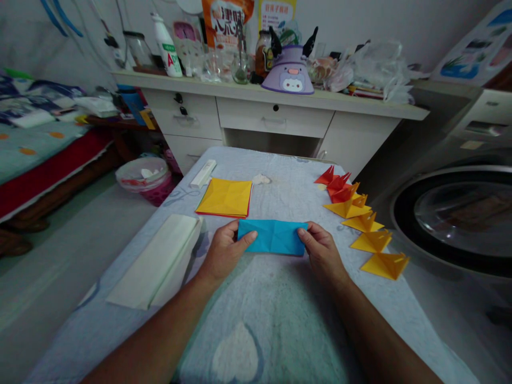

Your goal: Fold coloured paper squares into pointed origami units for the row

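A creased sheet of blue origami paper [276, 238], folded into a wide rectangle, is held out between my two hands. My left hand [228, 248] pinches its left end, thumb on the front face. At the right end, my right hand [322, 248] grips it the same way. Just beyond my left hand lies a stack of square paper [225, 197], yellow on top with red edges showing beneath. To the right, a row of folded pieces runs along the table: red ones [339, 186] farther off and yellow ones [384, 265] nearer.
The table [240, 298] wears a pale blue patterned cloth. A folded white sheet [158, 261] and a slim white box [204, 173] lie at its left. Behind stands a cluttered white cabinet [276, 109]; a washing machine [460, 213] is at right, a pink bin [148, 181] at left.
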`<state>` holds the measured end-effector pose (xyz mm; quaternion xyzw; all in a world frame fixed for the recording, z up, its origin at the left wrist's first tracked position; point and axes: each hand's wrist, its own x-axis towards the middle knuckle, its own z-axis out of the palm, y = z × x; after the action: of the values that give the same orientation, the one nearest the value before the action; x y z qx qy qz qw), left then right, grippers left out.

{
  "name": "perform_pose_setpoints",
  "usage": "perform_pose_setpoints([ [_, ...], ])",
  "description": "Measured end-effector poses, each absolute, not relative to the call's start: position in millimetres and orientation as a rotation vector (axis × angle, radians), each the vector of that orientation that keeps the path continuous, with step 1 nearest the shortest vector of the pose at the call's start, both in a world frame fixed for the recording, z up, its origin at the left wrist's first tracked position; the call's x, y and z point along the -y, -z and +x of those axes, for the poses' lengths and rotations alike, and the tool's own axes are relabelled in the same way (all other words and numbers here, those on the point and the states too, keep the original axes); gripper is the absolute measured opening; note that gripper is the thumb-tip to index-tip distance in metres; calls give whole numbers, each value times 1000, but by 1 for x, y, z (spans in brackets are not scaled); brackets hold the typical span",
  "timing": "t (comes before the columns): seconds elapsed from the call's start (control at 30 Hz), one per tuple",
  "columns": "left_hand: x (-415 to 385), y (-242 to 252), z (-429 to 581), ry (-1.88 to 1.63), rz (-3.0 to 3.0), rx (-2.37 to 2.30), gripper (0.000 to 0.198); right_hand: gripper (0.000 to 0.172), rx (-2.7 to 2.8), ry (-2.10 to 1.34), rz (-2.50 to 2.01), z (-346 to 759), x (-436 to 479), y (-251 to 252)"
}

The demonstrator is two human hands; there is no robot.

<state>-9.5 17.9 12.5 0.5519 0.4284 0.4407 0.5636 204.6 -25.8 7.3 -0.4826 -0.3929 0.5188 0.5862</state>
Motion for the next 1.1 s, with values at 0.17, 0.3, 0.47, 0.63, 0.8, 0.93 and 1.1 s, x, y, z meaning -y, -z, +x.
perform_pose_setpoints([
  [0.17,-20,-10,-11,-1042,1285,-978,27,28,914,-1201,-1136,205,26,-7],
  [0.3,-21,-7,-10,-1035,1281,-981,27,28,912,-1207,-1140,205,27,-6],
  [0.47,-21,-5,-9,-1049,1298,-1024,25,30,904,-1198,-1164,205,27,-6],
  [0.63,-20,-2,-8,-1061,1371,-1047,24,32,974,-1121,-1229,205,27,-6],
  [0.8,-19,-2,-6,-1009,1683,-1195,21,29,1234,-778,-1513,209,25,-3],
  [0.93,-18,-2,-2,-875,1998,-1352,10,17,1392,-520,-1707,211,23,0],
  [1.1,-18,5,4,-776,2205,-1430,22,21,1518,-347,-1883,212,21,0],
])
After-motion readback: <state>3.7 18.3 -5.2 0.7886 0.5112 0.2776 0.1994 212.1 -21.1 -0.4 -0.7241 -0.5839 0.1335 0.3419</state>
